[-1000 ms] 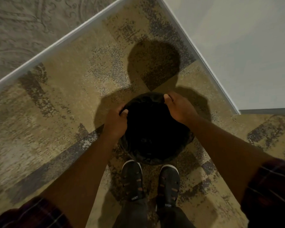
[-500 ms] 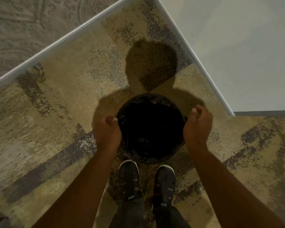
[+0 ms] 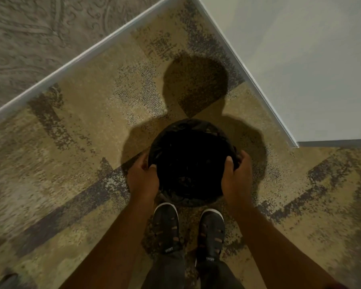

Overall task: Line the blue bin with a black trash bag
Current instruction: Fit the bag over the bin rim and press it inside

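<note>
A round bin stands on the carpet just in front of my feet, wholly covered by a black trash bag (image 3: 191, 163) that lines its inside and folds over the rim; none of the bin's blue shows. My left hand (image 3: 142, 180) grips the bag-covered rim on the left side, thumb inside the opening. On the right side my right hand (image 3: 236, 180) clasps the rim the same way, fingers curled over the outer fold. The bin's inside is dark and I cannot see its bottom.
Patterned beige and grey carpet (image 3: 81, 163) surrounds the bin. A white baseboard (image 3: 71, 63) runs diagonally at the upper left, and a pale wall corner (image 3: 290, 138) juts in at the upper right. My two black shoes (image 3: 188, 228) stand right behind the bin.
Both hands moved from the far rim, lifted off briefly at the sides half a second ago, and now grip the bag-covered rim at the left and right sides.
</note>
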